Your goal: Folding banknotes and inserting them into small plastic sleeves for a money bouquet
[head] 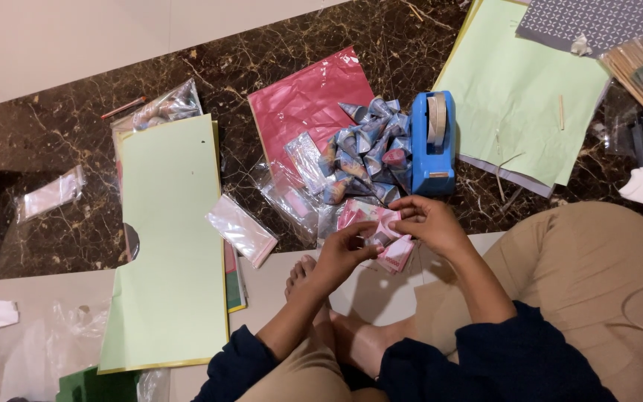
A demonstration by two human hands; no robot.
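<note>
You get 1 view only, from your head, looking almost straight down and fairly near at your lap and the marble floor [53,126] ahead.

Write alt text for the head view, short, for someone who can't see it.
A seated person's left hand and right hand fold a pink paper piece together over a dark marble floor. Just beyond lie a pile of folded blue-and-pink paper cones on a red sheet, beside a blue tape dispenser; pale green sheets flank them.
</note>
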